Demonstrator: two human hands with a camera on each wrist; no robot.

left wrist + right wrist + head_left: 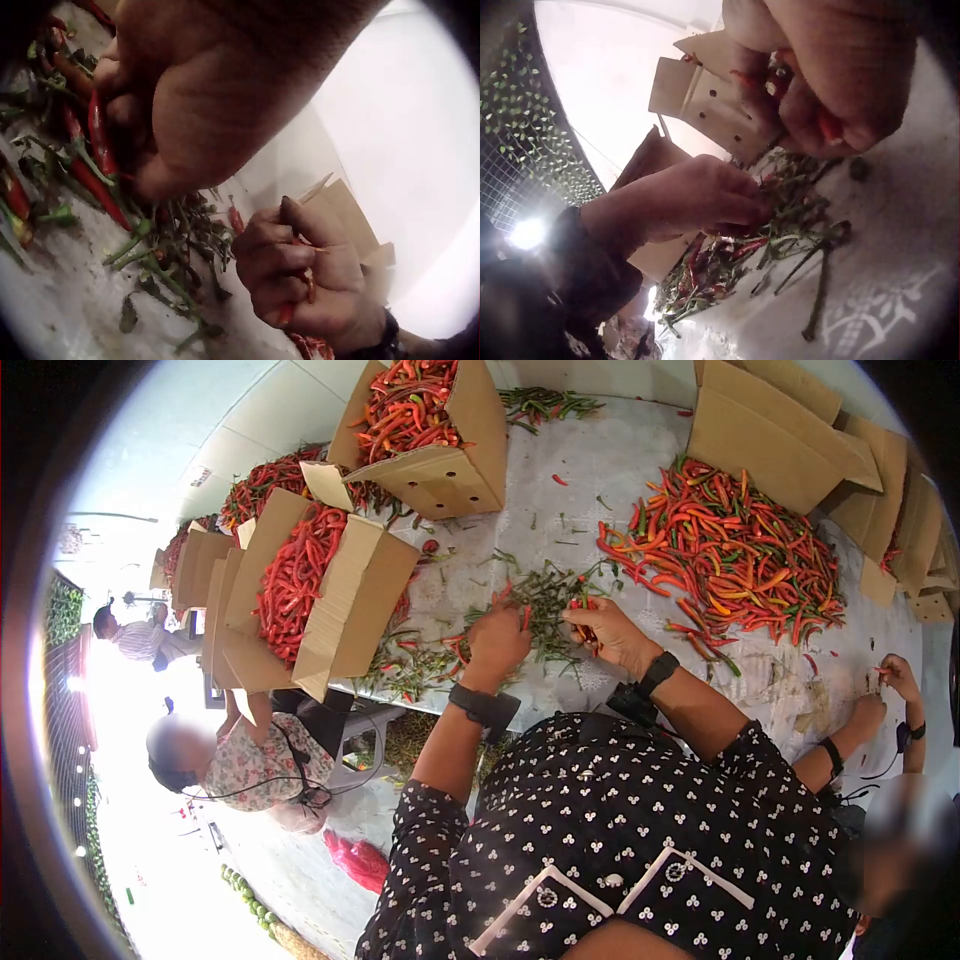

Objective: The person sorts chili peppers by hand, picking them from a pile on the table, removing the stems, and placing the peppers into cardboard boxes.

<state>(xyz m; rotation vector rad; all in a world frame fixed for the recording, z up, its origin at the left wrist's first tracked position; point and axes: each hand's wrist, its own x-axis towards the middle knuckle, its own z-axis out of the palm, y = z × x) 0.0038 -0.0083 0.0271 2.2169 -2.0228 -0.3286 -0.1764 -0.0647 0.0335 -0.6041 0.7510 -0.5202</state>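
In the head view my left hand (498, 645) is at the pile of green stems (545, 600), fingers curled down. The left wrist view shows its fingers (124, 109) pinching a red chilli (99, 139) among stems and other chillies. My right hand (612, 635), just right of the pile, grips several red chillies (583, 622). In the right wrist view red ends (829, 126) poke out between the curled fingers of my right hand (832, 75), and my left hand (705, 196) reaches into the stems; its fingertips are partly hidden there.
A large heap of red, orange and green chillies (740, 550) lies to the right. Cardboard boxes of red chillies (365, 605) stand at the left and back. More stems (420, 670) lie along the near edge. Another person's hands (900, 675) are at the far right.
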